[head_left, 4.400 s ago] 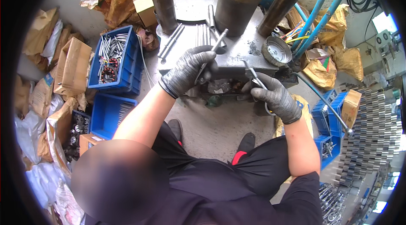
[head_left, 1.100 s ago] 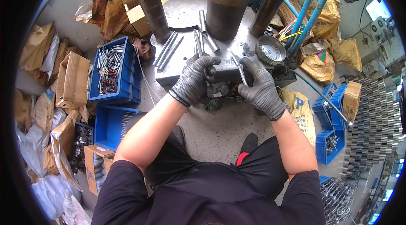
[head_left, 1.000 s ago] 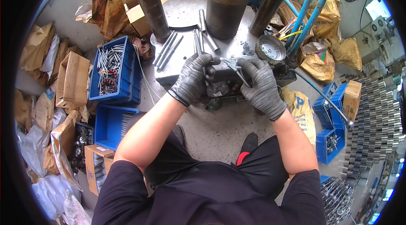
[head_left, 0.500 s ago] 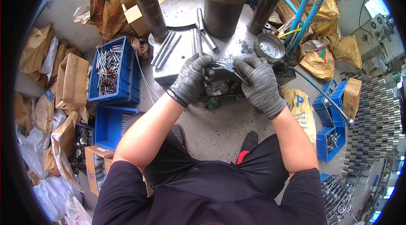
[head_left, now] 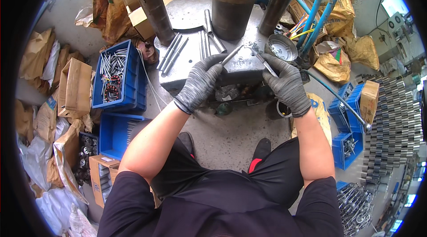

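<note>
My left hand (head_left: 202, 79), in a grey knit glove, is closed around a slim metal rod (head_left: 232, 54) that points up and to the right. A narrow metal tool with a pointed tip, like tweezers (head_left: 266, 63), is gripped in my gloved right hand (head_left: 287, 83). The tips of the rod and the tool come close together over the front of the metal press table (head_left: 180, 65). Several metal rods (head_left: 172, 54) lie on the table to the left, with more tubes (head_left: 208, 23) behind my left hand. Small bits (head_left: 253, 44) are scattered near the tool's tip.
Two thick steel columns (head_left: 151, 5) (head_left: 281, 3) flank a large ram cylinder (head_left: 231, 10). At right stands a round metal dish (head_left: 281, 48). A blue crate of rods (head_left: 116, 76) is on the left; a thin lever (head_left: 340, 99) with a ball end reaches out at right.
My hands have moved apart. The rod in my left hand now angles up to the right, and the tool in my right hand now points up toward it.
</note>
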`<act>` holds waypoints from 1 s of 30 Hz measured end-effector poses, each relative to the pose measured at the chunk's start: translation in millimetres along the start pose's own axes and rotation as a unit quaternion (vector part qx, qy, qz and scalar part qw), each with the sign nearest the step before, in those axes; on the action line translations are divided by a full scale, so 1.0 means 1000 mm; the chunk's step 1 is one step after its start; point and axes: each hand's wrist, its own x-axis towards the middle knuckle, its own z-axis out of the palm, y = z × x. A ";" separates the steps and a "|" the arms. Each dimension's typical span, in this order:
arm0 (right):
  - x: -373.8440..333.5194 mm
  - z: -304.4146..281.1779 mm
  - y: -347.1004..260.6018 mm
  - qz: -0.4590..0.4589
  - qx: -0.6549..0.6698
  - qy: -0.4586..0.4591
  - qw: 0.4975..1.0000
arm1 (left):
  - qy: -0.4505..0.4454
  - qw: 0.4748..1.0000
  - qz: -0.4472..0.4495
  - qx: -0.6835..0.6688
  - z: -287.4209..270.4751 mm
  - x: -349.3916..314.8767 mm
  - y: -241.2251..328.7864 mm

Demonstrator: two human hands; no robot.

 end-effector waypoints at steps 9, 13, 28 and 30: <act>-0.002 -0.018 -0.001 0.037 -0.033 -0.066 0.997 | 0.046 0.983 0.089 0.154 0.004 0.000 0.008; 0.000 -0.027 -0.017 0.038 -0.051 -0.140 0.988 | 0.038 0.976 0.113 0.184 -0.001 -0.002 0.011; -0.016 0.014 -0.011 0.077 0.090 -0.248 0.961 | -0.124 0.992 -0.010 0.008 -0.002 -0.008 0.026; -0.016 0.015 -0.015 0.069 0.086 -0.255 0.961 | -0.123 0.992 0.004 -0.017 -0.003 -0.007 0.019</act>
